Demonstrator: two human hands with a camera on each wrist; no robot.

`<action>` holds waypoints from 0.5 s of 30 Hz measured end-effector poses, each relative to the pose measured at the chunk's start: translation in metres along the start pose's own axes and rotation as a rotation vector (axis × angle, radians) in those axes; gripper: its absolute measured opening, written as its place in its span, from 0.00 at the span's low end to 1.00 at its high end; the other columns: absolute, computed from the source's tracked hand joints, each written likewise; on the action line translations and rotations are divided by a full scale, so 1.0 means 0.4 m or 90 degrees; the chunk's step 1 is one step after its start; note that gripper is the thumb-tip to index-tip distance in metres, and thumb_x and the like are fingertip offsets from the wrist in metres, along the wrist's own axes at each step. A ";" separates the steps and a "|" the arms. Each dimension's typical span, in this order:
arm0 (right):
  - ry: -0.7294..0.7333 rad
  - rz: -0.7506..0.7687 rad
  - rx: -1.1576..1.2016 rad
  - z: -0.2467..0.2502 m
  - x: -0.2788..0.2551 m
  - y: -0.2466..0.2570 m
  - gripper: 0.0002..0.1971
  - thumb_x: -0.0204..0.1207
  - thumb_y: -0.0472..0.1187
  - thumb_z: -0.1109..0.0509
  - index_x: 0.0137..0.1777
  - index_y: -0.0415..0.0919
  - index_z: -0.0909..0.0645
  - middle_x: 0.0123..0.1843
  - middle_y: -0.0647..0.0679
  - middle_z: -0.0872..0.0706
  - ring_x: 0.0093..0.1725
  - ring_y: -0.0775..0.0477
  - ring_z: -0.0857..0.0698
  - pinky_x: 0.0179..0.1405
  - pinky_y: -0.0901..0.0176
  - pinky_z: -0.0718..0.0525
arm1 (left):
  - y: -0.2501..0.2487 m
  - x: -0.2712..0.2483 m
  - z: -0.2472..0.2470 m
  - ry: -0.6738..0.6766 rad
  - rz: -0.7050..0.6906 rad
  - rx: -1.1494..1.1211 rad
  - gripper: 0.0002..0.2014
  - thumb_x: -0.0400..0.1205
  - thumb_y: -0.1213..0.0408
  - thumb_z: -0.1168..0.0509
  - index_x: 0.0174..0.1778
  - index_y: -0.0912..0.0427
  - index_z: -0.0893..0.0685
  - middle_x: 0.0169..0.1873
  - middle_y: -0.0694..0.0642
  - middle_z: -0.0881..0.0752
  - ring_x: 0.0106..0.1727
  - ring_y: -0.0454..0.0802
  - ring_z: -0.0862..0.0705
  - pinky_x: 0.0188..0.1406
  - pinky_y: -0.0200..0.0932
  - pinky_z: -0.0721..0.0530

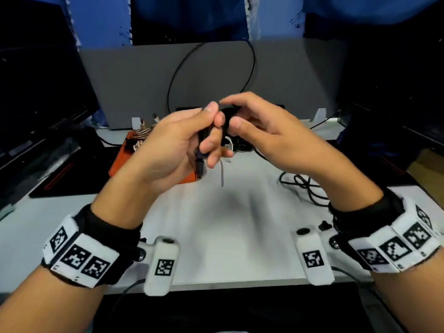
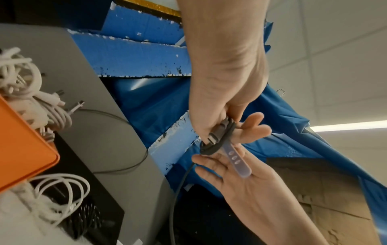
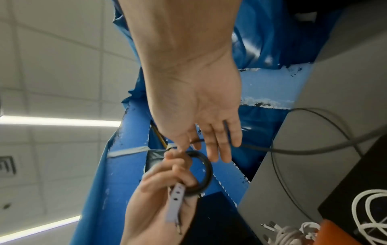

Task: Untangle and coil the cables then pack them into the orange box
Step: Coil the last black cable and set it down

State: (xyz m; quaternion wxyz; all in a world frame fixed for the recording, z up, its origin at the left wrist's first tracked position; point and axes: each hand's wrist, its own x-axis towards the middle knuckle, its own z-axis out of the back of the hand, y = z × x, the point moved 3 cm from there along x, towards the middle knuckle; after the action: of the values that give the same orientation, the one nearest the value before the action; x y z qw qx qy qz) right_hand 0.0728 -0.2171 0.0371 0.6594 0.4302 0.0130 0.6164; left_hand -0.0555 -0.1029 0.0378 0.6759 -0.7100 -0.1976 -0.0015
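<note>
1. Wrist bands (image 1: 79,258) printed with black-and-white marker squares are seen closest to the head camera, one strapped on each forearm.
2. Just past them, the left hand (image 1: 177,140) is raised over the white desk (image 1: 216,224), with its fingers curled round a small black cable coil (image 3: 204,174). A pale strap with holes (image 2: 236,159) is held in with the coil and hangs out below the fingers.
3. Right next to it, the right hand (image 1: 259,133) is kept loosely spread, fingers mostly straight. The free run of the black cable (image 3: 293,150) is passed across those fingers, and the thumb is placed up by the left fingertips.
4. From there, the cable is swung up in a big loop against the grey panel (image 1: 288,75) behind.
5. Left of the hands, the orange box (image 2: 21,149) is parked on the desk, and light-coloured coiled cables (image 2: 31,102) are already piled in it.
6. More black cable (image 1: 305,186) is left lying loose on the desk to the right, and a white cable (image 2: 62,187) is coiled beside the box.
</note>
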 end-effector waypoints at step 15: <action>0.318 -0.152 0.025 -0.098 -0.040 -0.015 0.12 0.93 0.47 0.44 0.59 0.40 0.23 0.33 0.47 0.26 0.21 0.50 0.28 0.22 0.55 0.23 | -0.062 0.003 0.080 -0.126 -0.231 -0.150 0.17 0.95 0.63 0.51 0.71 0.69 0.23 0.59 0.56 0.09 0.49 0.47 0.08 0.54 0.43 0.13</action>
State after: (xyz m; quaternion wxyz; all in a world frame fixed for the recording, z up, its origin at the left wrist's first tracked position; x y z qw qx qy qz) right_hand 0.0522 -0.2079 0.0005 0.6952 0.2732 0.2375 0.6210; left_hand -0.0700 -0.0715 0.0592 0.5540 -0.7338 -0.3857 -0.0760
